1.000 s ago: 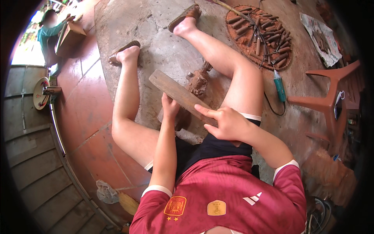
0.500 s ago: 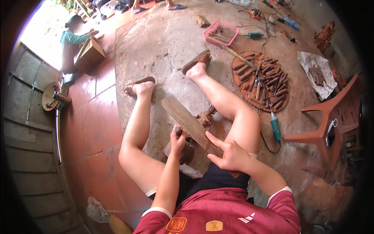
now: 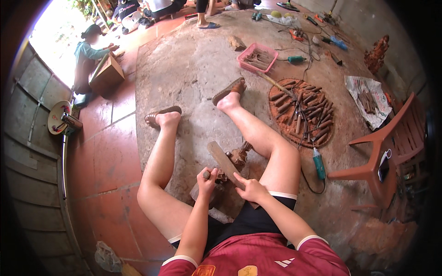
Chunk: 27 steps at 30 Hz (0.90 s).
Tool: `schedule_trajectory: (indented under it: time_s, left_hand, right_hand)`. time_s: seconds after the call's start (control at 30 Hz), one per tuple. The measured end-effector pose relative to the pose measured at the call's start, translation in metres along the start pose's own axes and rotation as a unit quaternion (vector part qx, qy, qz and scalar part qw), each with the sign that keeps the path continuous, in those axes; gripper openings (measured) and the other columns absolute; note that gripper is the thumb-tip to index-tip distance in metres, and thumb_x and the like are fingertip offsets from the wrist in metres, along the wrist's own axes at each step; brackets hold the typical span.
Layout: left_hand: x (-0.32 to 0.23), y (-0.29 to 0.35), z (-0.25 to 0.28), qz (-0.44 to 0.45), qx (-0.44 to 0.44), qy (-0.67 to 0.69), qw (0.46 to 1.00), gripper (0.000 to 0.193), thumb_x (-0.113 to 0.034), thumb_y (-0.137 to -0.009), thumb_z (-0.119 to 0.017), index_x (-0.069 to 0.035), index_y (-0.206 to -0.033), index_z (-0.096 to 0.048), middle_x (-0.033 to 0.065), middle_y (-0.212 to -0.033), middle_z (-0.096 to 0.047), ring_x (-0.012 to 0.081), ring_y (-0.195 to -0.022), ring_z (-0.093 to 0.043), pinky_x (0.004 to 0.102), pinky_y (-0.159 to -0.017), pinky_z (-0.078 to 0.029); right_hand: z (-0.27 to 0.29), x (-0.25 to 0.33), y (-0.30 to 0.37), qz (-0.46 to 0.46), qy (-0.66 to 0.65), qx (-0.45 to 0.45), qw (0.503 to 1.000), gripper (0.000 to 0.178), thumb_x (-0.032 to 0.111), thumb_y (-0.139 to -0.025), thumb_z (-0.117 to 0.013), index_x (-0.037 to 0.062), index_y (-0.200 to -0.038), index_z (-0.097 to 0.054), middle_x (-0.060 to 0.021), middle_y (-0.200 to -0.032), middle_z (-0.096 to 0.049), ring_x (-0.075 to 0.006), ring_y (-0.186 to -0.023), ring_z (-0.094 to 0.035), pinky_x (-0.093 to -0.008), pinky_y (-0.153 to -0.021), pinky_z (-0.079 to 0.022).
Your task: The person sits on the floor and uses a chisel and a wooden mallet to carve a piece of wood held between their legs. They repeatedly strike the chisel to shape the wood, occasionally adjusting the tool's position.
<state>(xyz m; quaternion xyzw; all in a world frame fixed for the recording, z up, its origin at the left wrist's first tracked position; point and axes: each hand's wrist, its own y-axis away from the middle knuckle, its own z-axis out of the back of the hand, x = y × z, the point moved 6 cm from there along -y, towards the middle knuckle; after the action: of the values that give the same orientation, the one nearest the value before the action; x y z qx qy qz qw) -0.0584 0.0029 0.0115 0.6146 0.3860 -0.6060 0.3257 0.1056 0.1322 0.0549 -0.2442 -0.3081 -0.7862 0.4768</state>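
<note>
In my left hand (image 3: pixel 206 185) the fingers are wrapped round a chisel (image 3: pixel 206 175), with its round handle end showing upward and its blade hidden. My right hand (image 3: pixel 252 189) grips a flat wooden bat (image 3: pixel 223 160), which slants up and to the left between my knees. The bat's far end is beyond my left hand, a little to its right. Beneath and behind the bat, a knobbly brown carved wood piece (image 3: pixel 238 158) sits on the ground. Part of it is covered by the bat and my hands.
Several chisels (image 3: pixel 298 124) lie on a round, dusty mat at right. Beyond are a pink basket (image 3: pixel 252 67) of tools and a green power tool (image 3: pixel 318 164) with a cord. A brown plastic chair (image 3: pixel 368 158) stands right. Another person (image 3: pixel 87 55) works by a box (image 3: pixel 108 76).
The bat has come down and its far end has shifted right. My right hand has moved left, closer to my left hand. My left hand still holds the chisel.
</note>
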Motion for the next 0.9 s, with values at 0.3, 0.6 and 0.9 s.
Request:
schedule_trajectory:
  time_s: [0.3, 0.6, 0.9]
  left_hand:
    - [-0.02, 0.013, -0.01, -0.001, 0.034, -0.051, 0.998, 0.024, -0.009, -0.084, -0.071, -0.004, -0.067, -0.055, -0.0024, -0.059, -0.05, 0.0063, -0.057, -0.043, 0.0255, -0.052, -0.037]
    - [-0.022, 0.022, -0.013, -0.005, 0.096, -0.071, 0.993, 0.02, -0.006, -0.081, -0.071, -0.003, -0.067, -0.057, -0.0007, -0.062, -0.054, 0.0073, -0.059, -0.046, 0.0257, -0.055, -0.038]
    - [-0.021, 0.022, -0.022, 0.016, 0.114, -0.1, 0.988, 0.022, -0.008, -0.079, -0.072, -0.003, -0.065, -0.056, 0.0, -0.057, -0.051, 0.0075, -0.056, -0.046, 0.0278, -0.052, -0.039]
  right_hand:
    - [-0.01, 0.005, -0.006, -0.09, 0.056, 0.089, 0.99, 0.076, 0.035, -0.09, -0.06, 0.0404, -0.152, -0.017, -0.028, -0.096, -0.067, -0.0435, -0.091, -0.066, -0.0508, -0.082, -0.053]
    - [-0.01, 0.008, -0.003, -0.083, 0.063, 0.078, 0.992, 0.076, 0.035, -0.091, -0.059, 0.0403, -0.153, -0.015, -0.0282, -0.095, -0.067, -0.0443, -0.09, -0.066, -0.0524, -0.081, -0.053]
    - [-0.021, 0.002, -0.009, -0.059, 0.061, 0.046, 0.995, 0.078, 0.032, -0.09, -0.059, 0.0342, -0.154, -0.014, -0.0297, -0.094, -0.067, -0.0455, -0.087, -0.066, -0.0527, -0.081, -0.053]
